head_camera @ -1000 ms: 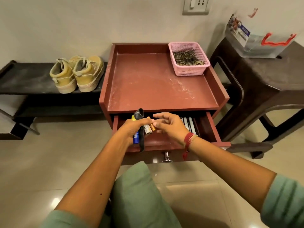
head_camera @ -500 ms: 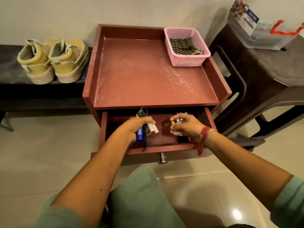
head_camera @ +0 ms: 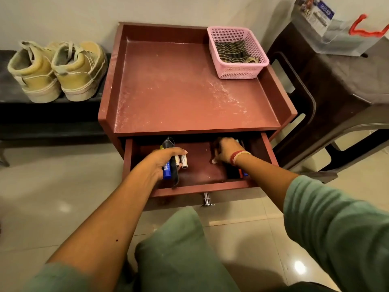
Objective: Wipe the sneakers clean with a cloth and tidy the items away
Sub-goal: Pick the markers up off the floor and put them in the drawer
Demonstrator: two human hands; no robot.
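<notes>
The left hand [head_camera: 163, 160] is closed around a bundle of small items [head_camera: 175, 163], a blue tube, white sticks and a black strap, held over the open drawer [head_camera: 197, 165]. The right hand [head_camera: 228, 151] reaches palm-down into the drawer's right side; whether it grips anything cannot be told. The striped cloth [head_camera: 232, 51] lies in the pink basket [head_camera: 240, 69] on the cabinet top [head_camera: 179, 89]. The sneakers [head_camera: 56, 70] sit together on the dark bench [head_camera: 12, 89] to the left.

The sneakers [head_camera: 57, 70] sit left of the cabinet [head_camera: 189, 85], whose back-right corner bears a basket [head_camera: 237, 52].
</notes>
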